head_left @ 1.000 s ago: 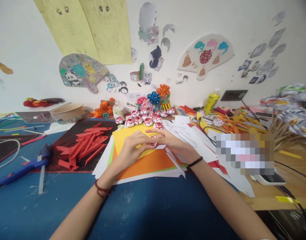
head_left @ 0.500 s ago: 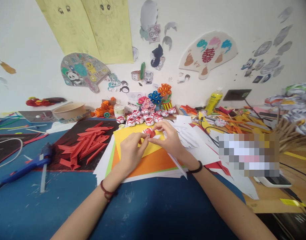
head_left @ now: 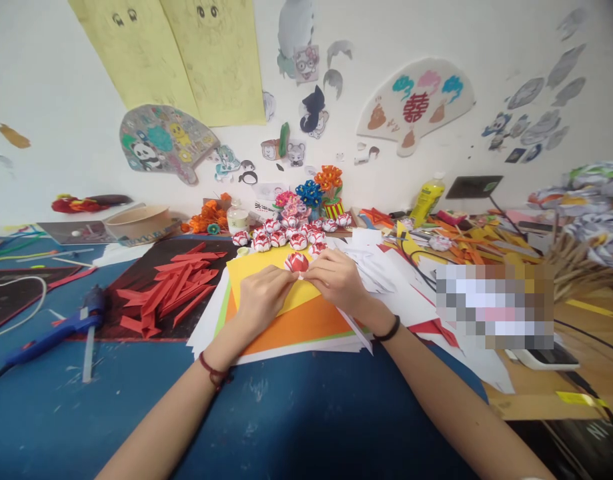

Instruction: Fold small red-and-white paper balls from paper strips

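A small red and white paper flower (head_left: 297, 262) is pinched between my two hands above the stacked sheets. My left hand (head_left: 264, 294) has its fingers closed on the flower's lower left side. My right hand (head_left: 337, 280) pinches its lower right side, fingers bent together. The flower's underside is hidden by the fingertips. Beneath lie yellow paper (head_left: 241, 267) and orange paper (head_left: 286, 333). Just behind the hands sit several similar red and white flowers (head_left: 261, 241).
Folded red paper strips (head_left: 181, 287) lie on a dark mat at left, beside a blue glue gun (head_left: 81, 323). Loose white sheets (head_left: 411, 293) and a phone-like device (head_left: 549, 358) are at right. A yellow bottle (head_left: 428, 199) stands at the back.
The right fingers have come down from the flower's upper side to its base, beside the left fingertips. More of the red flower now shows, and it sits upright.
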`<move>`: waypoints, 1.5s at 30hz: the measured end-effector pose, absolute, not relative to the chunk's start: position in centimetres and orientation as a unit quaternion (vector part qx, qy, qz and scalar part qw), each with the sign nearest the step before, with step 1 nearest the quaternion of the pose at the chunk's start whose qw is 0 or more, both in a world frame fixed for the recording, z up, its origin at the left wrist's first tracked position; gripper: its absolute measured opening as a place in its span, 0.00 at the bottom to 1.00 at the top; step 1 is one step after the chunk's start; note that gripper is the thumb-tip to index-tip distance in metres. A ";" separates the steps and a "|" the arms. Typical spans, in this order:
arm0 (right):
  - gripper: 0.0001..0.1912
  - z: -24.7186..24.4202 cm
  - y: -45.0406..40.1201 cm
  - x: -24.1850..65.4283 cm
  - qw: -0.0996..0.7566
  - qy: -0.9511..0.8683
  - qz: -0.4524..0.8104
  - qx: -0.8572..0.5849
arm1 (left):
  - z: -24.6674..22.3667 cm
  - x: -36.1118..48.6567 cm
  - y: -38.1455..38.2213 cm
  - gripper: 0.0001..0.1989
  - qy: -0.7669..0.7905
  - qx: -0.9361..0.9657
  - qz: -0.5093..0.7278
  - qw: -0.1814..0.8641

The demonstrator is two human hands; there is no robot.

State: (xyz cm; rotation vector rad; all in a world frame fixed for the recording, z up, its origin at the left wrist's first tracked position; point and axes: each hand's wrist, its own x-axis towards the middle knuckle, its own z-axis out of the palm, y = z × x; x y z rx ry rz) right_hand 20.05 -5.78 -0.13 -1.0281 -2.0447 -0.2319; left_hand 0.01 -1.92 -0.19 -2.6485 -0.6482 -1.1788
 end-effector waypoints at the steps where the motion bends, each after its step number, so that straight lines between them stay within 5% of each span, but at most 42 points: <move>1: 0.14 -0.3 -5.7 20.1 0.396 -0.820 -0.089 -0.403 | -0.2 -0.1 -1.8 0.10 -0.203 -0.900 -0.373 0.100; 13: 0.12 -1.6 -4.8 20.5 0.262 -0.874 -0.050 -0.406 | -0.6 0.1 -1.6 0.11 -0.138 -0.958 -0.230 0.100; 23: 0.10 -0.8 -5.2 20.6 0.326 -0.807 -0.084 -0.485 | -1.7 1.0 -1.5 0.10 -0.324 -0.861 -0.389 -0.044; 45: 0.09 -1.7 -4.8 20.1 0.392 -0.755 -0.036 -0.524 | -1.3 1.5 -1.2 0.09 -0.333 -0.872 -0.359 -0.022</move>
